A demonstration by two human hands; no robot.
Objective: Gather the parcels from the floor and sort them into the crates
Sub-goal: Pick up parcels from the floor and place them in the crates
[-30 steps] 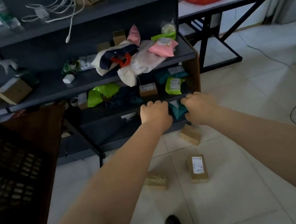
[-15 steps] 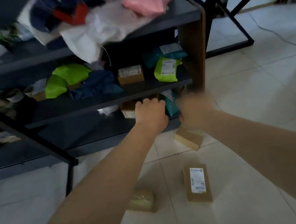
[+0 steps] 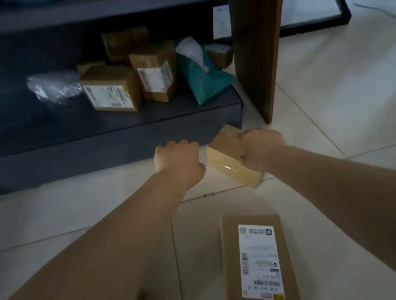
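Right hand wrapped over the far end of a small brown parcel, fingers curled around it, parcel tilted on the floor just in front of the bottom shelf's front right corner. Left hand just beside that parcel's left side, fingers curled under and out of sight; contact with the box impossible to confirm, and nothing seen held in it. Still flat on the floor, nearer the lower edge of the view: a longer brown parcel with a white label, untouched. Any further parcel on the floor hidden by the forearms or outside the view. On the bottom shelf, toward its right end: a cluster of labelled cartons, a teal mailer bag leaning at the front right, and a clear plastic wrapper to the left. No crate anywhere in view. By judgement, an early stage: first pickup only beginning, at least one more parcel left on the floor, and all sorting into crates yet to come.
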